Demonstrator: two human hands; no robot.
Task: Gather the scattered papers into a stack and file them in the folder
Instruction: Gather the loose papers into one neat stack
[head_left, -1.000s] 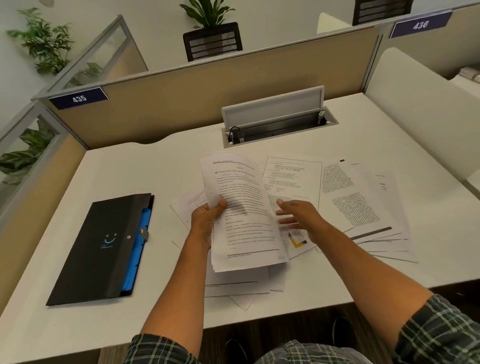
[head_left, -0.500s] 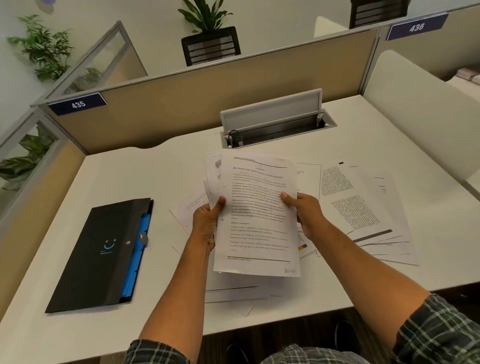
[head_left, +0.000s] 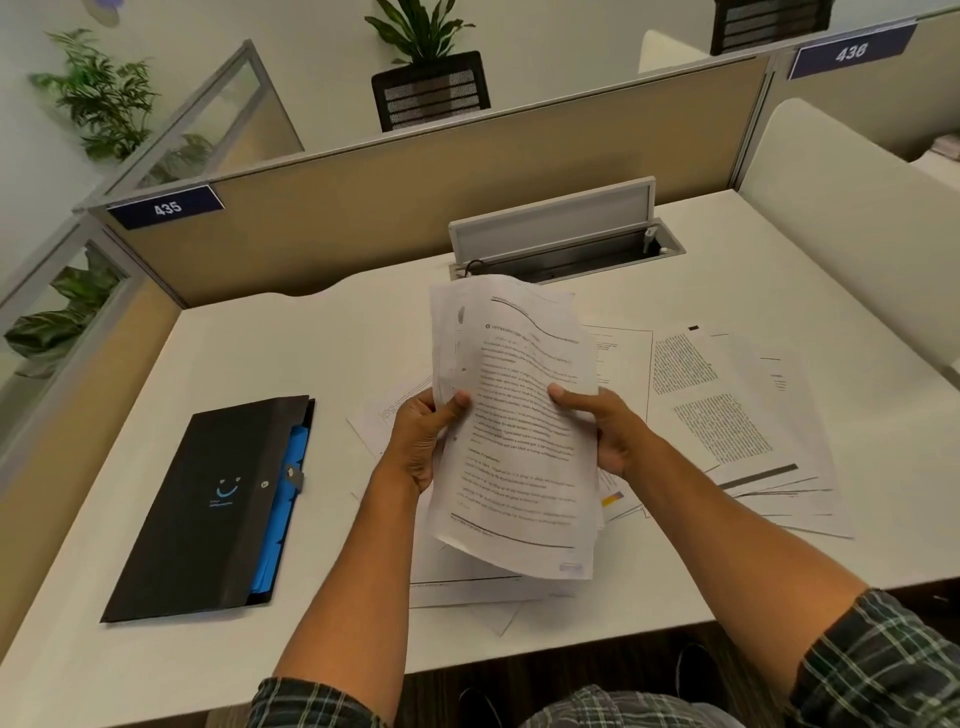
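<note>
Above the desk (head_left: 291, 364) I am gripping a partial stack (head_left: 519, 431) with my left hand (head_left: 415, 441) and right hand (head_left: 608, 431); loose sheets (head_left: 737, 410) and the shut folder (head_left: 213, 504) are waiting.

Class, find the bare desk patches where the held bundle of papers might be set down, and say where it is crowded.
Bare: between the folder and the loose sheets; the far left corner by the partition; the near left edge in front of the folder. Crowded: centre and right, under both hands and the bundle.
</note>
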